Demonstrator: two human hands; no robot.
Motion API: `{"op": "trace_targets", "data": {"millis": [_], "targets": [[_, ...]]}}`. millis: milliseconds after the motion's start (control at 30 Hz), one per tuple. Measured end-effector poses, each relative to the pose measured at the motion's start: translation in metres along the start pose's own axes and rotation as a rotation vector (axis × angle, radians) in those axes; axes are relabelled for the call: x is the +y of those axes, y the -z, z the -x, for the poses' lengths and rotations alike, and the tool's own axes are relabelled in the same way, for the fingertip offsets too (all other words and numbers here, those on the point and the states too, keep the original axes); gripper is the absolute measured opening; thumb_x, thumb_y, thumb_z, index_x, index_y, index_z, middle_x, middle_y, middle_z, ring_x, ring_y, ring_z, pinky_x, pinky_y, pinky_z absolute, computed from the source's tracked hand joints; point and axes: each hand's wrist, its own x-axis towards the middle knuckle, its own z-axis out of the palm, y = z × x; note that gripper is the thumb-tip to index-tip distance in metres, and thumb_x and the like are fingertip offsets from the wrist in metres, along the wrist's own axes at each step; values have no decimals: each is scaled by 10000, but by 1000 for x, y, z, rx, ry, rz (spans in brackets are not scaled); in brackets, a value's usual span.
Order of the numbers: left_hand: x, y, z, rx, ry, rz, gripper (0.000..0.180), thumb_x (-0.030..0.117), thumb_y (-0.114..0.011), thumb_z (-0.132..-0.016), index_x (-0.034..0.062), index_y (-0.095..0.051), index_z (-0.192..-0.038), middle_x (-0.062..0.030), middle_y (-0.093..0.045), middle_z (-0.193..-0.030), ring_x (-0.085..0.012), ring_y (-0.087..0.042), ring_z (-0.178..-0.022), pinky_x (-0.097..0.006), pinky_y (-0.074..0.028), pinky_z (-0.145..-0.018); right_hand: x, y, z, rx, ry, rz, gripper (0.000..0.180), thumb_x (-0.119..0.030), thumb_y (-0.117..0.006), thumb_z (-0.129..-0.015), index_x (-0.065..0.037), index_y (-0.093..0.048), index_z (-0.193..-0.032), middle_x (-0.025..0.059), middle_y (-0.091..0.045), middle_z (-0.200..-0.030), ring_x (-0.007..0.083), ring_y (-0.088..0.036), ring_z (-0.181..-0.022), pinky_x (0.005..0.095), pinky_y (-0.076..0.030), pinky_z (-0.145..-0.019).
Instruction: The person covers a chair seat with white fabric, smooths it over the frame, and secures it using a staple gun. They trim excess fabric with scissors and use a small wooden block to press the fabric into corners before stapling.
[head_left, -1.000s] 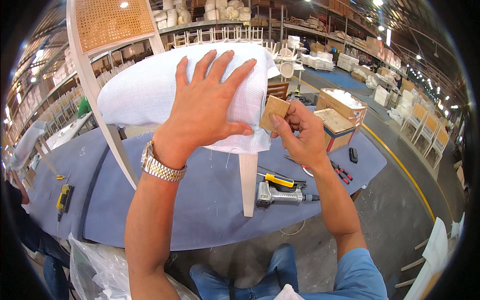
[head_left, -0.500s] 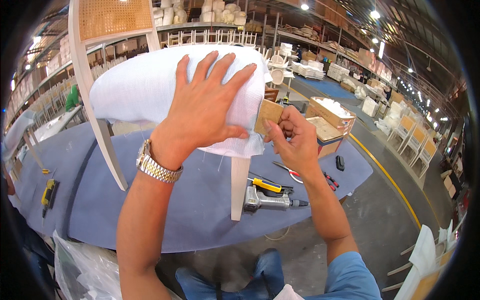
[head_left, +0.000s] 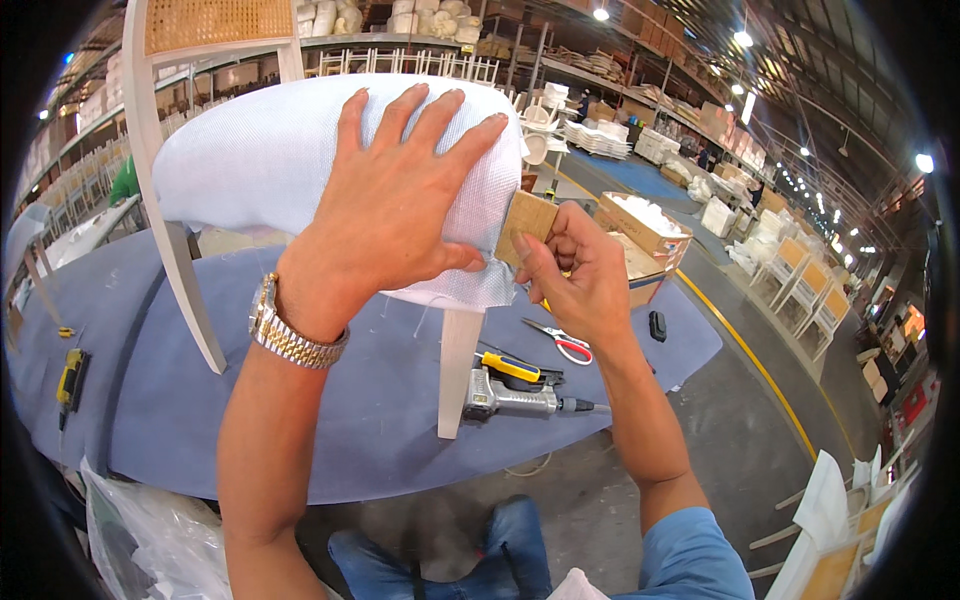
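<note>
A pale wooden chair with a woven cane back stands on the table, its padded seat covered in white woven fabric. My left hand lies spread on the seat, thumb pressing near the front corner. In my right hand is a small flat brown board, pinched between thumb and curled fingers. Its edge meets the fabric at the seat's right side, where cloth hangs below the corner. Loose threads dangle under the seat, beside the front leg.
On the blue-grey covered table lie a metal air tool, a yellow-handled tool, red-handled scissors and a small black object. Behind my right hand stand cardboard boxes. Another yellow-and-black tool lies left.
The whole view has shifted slightly, so the chair and tools sit further left. The scissors show more fully beside my right forearm. Both hands keep nearly the same hold.
</note>
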Motion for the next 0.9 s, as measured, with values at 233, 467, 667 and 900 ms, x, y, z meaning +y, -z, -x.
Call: {"op": "trace_targets", "data": {"millis": [233, 467, 667, 900], "targets": [[-1, 0, 2, -2, 8, 6, 1130, 449, -921, -556, 266, -381, -1531, -108, -409, -1547, -358, -336, -1444, -606, -190, -1184, -4, 0, -3, 1, -33, -14, 198, -107, -662, -970, -18, -518, -866, 46, -656, -646, 33, -575, -533, 214, -433, -445], [3, 1, 0, -12, 11, 9, 1146, 444, -929, -543, 267, -379, -1532, -111, -410, -1546, -357, -334, -1446, -604, -186, -1187, -5, 5, -3, -18, -52, -19, 211, -114, -666, -970, -23, -515, -854, 36, -644, -632, 36, -573, -527, 219, -433, -446], [4, 4, -1, -35, 5, -9, 1120, 499, -908, -562, 264, -394, -1529, -118, -410, -1546, -358, -327, -1450, -600, -177, -1190, 1, 9, -6, -65, 3, -79, 151, -118, -658, -971, -17, -561, -915, 56, -667, -710, 53, -588, -548, 233, -439, -453], [-6, 9, -1, -8, -58, -73, 834, 639, -686, -821, 195, -472, -1494, -144, -416, -1538, -363, -326, -1447, -592, -135, -1188, 109, -3, 35, 184, -297, -306, 239, -250, -633, -987, -12, -640, -1007, 58, -694, -773, 91, -588, -540, 247, -452, -462]]}}
